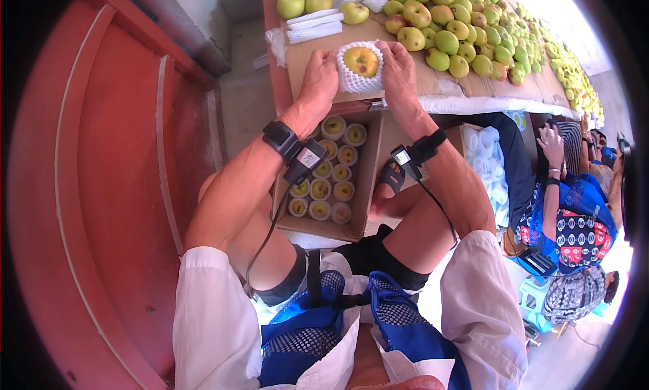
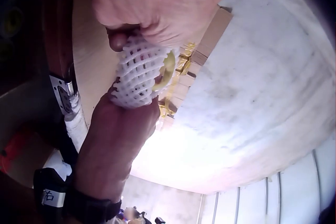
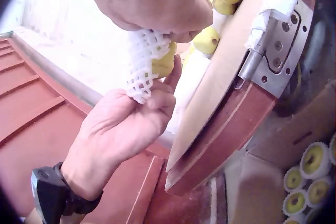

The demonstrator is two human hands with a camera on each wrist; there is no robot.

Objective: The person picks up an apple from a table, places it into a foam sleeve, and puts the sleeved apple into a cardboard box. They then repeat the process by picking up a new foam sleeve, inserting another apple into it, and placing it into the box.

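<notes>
A yellow-green apple point(image 1: 361, 61) with a reddish blush and a dark spot sits inside a white foam net sleeve point(image 1: 359, 84), its top showing through the opening. My left hand point(image 1: 320, 81) pinches the net on the left side. On the opposite side, the fingers of my right hand point(image 1: 401, 78) grip the net's edge. Both hands hold the wrapped fruit up over the table's near edge. In the left wrist view the net point(image 2: 137, 74) is stretched round the apple between the two hands. The right wrist view shows the left thumb and fingers curled at the net's lower end.
Below stands a cardboard box point(image 1: 370, 180) with rows of net-wrapped apples. Loose apples point(image 1: 466, 32) are heaped on the cardboard-covered table point(image 1: 307, 60). Flat foam nets point(image 1: 315, 26) lie at its left, and more white nets point(image 1: 488, 163) fill a box at right. Other people sit farther right.
</notes>
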